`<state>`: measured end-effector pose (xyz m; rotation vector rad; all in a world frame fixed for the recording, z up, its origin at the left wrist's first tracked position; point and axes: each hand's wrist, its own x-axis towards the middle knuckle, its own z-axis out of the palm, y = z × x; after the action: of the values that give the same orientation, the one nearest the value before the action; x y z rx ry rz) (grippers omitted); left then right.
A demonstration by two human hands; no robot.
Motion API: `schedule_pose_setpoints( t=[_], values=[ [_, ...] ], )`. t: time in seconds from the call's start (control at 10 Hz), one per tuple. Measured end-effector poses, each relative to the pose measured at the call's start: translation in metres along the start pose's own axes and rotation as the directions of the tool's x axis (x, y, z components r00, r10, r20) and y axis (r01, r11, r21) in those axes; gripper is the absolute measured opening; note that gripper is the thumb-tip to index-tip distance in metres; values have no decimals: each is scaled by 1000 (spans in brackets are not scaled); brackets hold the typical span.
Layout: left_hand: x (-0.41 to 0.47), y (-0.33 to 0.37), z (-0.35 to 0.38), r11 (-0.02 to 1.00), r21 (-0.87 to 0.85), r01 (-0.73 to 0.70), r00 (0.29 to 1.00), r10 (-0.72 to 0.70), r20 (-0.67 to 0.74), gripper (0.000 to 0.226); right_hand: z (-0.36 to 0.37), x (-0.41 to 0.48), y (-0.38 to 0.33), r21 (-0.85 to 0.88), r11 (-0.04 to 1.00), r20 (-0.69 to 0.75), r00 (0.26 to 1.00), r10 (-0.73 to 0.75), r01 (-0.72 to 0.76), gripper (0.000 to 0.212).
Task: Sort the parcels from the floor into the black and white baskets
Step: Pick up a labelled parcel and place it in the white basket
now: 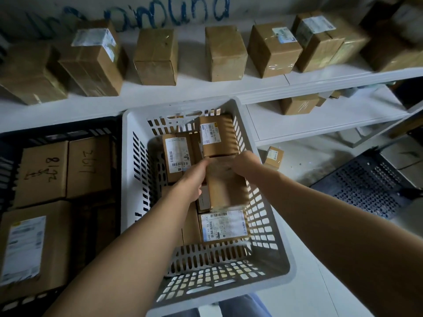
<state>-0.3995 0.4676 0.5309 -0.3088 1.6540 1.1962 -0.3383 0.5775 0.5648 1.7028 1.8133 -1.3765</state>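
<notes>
A white slotted basket (pixel 267 227) stands in the middle, holding several small brown parcels with labels. Both my hands reach into it and hold one plain brown parcel (pixel 225 184) by its far end. My left hand (pixel 194 179) grips its left edge, and my right hand (pixel 243 164) grips its right far corner. The parcel lies on top of other parcels, between a labelled parcel (pixel 217 136) at the back and another labelled parcel (pixel 223 225) at the front. To the left stands the black basket (pixel 68 133), filled with larger boxes, two with handwritten numbers.
A white shelf (pixel 229 88) behind the baskets carries a row of brown boxes. A lower shelf at right holds a box (pixel 297 105). One small parcel (pixel 273 157) lies on the floor right of the white basket. A dark perforated crate (pixel 366 186) sits at right.
</notes>
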Motion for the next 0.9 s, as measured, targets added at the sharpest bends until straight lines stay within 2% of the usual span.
schedule_pose_setpoints(
  t=[0.1,0.2,0.3,0.4,0.6,0.7,0.8,0.9],
  values=[
    [-12,9,-1,988,24,-150,984,152,-91,61,-9,-25,2,-333,902,-106,940,-325,274,30],
    [-35,26,1,934,70,-350,932,354,-78,31,-19,-39,-4,83,941,-118,941,-316,327,15],
    [-69,41,3,840,70,-538,841,541,-22,25,-23,-69,1,244,858,-285,879,-382,452,31],
    [-108,44,-6,719,32,-694,720,693,35,22,-19,-115,11,383,731,-375,818,-436,565,30],
    [-196,5,-46,598,20,-801,582,770,263,26,15,-211,57,558,533,-487,771,-409,636,26],
    [-232,-30,-51,593,-12,-805,537,737,411,22,35,-254,94,591,491,-551,765,-334,640,26],
    [-262,-74,-35,611,4,-791,510,657,555,22,43,-290,147,606,472,-636,747,-195,640,28],
    [-290,-127,-10,648,18,-761,488,554,675,22,43,-321,214,607,497,-701,713,-33,620,26]
  ],
)
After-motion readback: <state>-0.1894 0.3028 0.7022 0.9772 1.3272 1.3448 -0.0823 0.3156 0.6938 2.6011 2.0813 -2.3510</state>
